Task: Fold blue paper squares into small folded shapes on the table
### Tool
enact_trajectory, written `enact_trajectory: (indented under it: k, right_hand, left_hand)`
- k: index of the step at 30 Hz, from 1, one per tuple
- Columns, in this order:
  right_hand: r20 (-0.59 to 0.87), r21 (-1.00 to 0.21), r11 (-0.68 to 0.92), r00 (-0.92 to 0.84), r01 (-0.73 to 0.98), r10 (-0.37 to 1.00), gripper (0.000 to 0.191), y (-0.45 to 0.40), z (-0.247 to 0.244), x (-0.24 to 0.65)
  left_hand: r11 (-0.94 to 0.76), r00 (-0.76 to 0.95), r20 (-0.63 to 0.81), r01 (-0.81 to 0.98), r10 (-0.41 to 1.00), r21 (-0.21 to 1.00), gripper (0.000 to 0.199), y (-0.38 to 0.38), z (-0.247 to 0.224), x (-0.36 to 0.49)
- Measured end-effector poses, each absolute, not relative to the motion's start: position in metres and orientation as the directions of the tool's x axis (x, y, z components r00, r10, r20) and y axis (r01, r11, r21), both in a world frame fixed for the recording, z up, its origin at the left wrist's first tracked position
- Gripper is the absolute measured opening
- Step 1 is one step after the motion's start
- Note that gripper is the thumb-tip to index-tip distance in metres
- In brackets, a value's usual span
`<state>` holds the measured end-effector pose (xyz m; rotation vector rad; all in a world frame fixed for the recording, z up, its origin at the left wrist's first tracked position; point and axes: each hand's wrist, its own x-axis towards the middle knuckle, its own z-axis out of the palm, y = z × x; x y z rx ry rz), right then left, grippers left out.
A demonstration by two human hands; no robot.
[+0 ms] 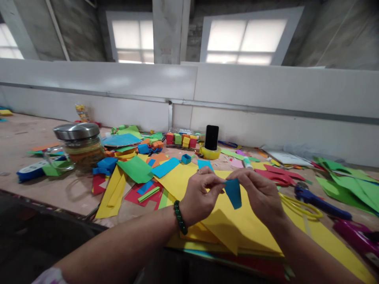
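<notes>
Between my two hands hangs a small blue piece of paper (233, 195), narrower toward its lower end. Finger and thumb of my left hand (203, 193) are closed at its upper left corner; a ring and a green bead bracelet (180, 217) are on that arm. My right hand (260, 193) pinches the paper's upper right edge, fingertips over the top. Beneath both hands lie large yellow paper sheets (219, 221), stacked at the table's front edge. Just behind the left hand lies another blue paper piece (205, 164).
A lidded glass jar (81, 150) stands at left. A phone (211, 137) leans upright in a yellow tape roll (210, 152), beside small folded paper boxes (181, 140). Yellow-handled scissors (302, 207), a blue-handled tool (322, 203) and a magenta tool (357, 236) lie at right, near green sheets (349, 185).
</notes>
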<state>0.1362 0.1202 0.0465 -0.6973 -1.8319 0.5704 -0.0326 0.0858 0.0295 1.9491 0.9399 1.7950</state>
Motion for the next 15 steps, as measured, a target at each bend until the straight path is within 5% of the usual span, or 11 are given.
enact_trajectory:
  k: [6,12,15]
  right_hand:
    - [0.699,-0.554,0.796,-0.385,0.242,0.603,0.016,0.1188,0.0538,0.1355]
    - [0.528,-0.754,0.636,-0.424,0.164,0.736,0.023,0.1214,0.0545,0.1352]
    - [0.51,-0.705,0.666,-0.479,0.244,0.715,0.025,0.1233,0.0563,0.1357]
  left_hand:
    - [-0.721,0.023,0.745,0.273,0.667,0.637,0.015,0.0872,0.0284,-0.0322]
    - [-0.713,0.043,0.733,0.273,0.679,0.645,0.016,0.0895,0.0279,-0.0339]
    - [-0.691,0.065,0.714,0.325,0.698,0.646,0.016,0.0921,0.0259,-0.0351]
